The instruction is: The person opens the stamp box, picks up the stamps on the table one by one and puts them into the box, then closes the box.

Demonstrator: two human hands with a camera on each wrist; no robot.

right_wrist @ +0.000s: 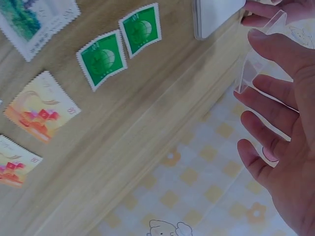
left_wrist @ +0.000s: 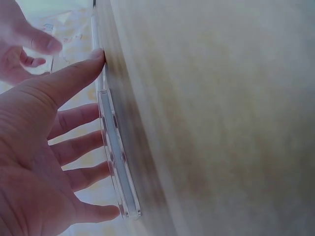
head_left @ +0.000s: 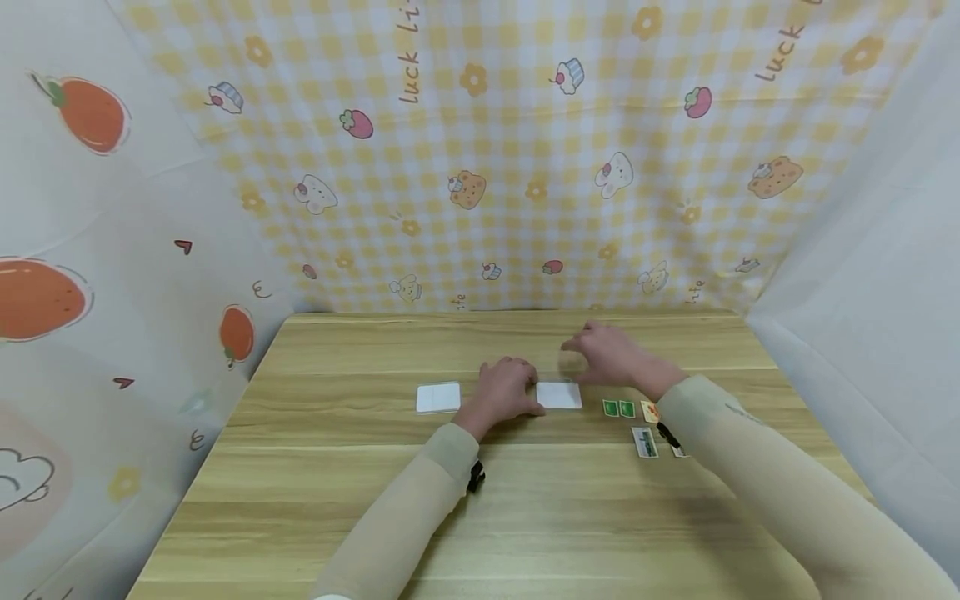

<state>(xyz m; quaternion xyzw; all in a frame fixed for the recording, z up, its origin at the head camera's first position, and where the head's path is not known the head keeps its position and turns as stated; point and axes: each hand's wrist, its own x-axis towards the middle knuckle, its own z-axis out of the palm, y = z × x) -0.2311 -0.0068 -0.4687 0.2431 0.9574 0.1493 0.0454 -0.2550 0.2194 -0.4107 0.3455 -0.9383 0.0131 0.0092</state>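
In the head view, my left hand [head_left: 502,390] lies at the left end of a flat clear plastic case with a white inside [head_left: 558,395], thumb at its near corner and index finger at its far corner. The left wrist view shows its spread fingers behind another clear case [left_wrist: 115,157], which lies left of that hand. My right hand [head_left: 611,358] is raised beyond the right case. Between its thumb and fingers, in the right wrist view, is a thin transparent plastic cover [right_wrist: 261,54], tilted and apart from the white-filled case [right_wrist: 219,17].
Two green stamps [right_wrist: 120,46] lie right of the case. Orange-and-yellow stamps [right_wrist: 42,108] and a landscape stamp [head_left: 644,442] lie near my right forearm, which partly hides some. The second white case [head_left: 438,397] is on the left. A patterned curtain [head_left: 510,208] rises behind the wooden table [head_left: 337,500].
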